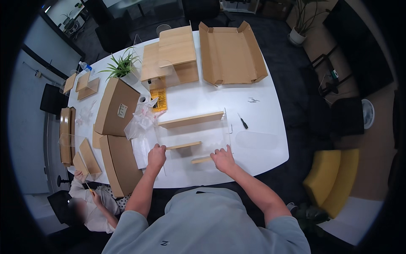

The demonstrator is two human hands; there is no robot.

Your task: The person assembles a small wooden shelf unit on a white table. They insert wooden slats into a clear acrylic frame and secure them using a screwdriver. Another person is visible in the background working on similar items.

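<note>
On the white table in front of me stands a partly see-through shelf frame. It has a long wooden board (192, 120) at the far side, a shorter board (184, 145) in the middle and another short board (201, 160) nearest me. Thin transparent side panels (227, 129) run along its left and right ends. My left hand (157, 156) is closed around the left panel's edge, beside the middle board's end. At the right end, my right hand (223, 158) grips the right panel near the closest board, its index finger stretched along the panel.
A screwdriver (242, 121), small screws (253, 100) and a transparent sheet (256, 139) lie to the right. Behind are an open cardboard box (232, 55) and a wooden unit (177, 44). Tall cardboard (116, 108), plastic wrap (141, 120) and a seated person (95, 207) are at left.
</note>
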